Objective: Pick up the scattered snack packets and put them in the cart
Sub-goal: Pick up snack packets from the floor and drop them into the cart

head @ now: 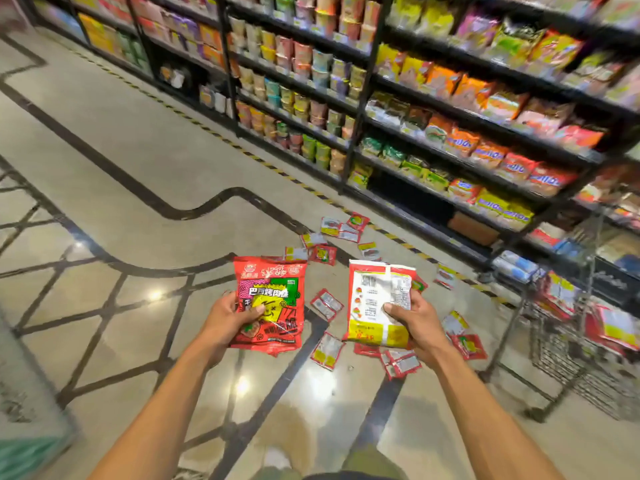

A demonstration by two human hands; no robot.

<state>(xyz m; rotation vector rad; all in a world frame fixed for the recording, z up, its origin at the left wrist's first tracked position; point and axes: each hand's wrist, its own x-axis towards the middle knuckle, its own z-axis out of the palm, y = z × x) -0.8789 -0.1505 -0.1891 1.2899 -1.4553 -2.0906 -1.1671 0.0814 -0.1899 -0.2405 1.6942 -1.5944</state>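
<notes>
head view: left hand (228, 317) grip clamped on a glossy, rectangular red packet (273, 292), thumb across its front. right hand (415, 323) grip clamped on a crinkled white-backed packet (374, 299), barcode side up. small flat sachets (326, 304) lie scattered on the polished stone floor (138, 150) just beyond. wire cart (568, 344) at right, blurred, partly cut off.

We read bold white characters, 巴西烤肉味, across the glossy red plastic snack packet (273, 299). The white-backed plastic packet (374, 306) shows a barcode (367, 281), but its small print is too blurred to read.
</notes>
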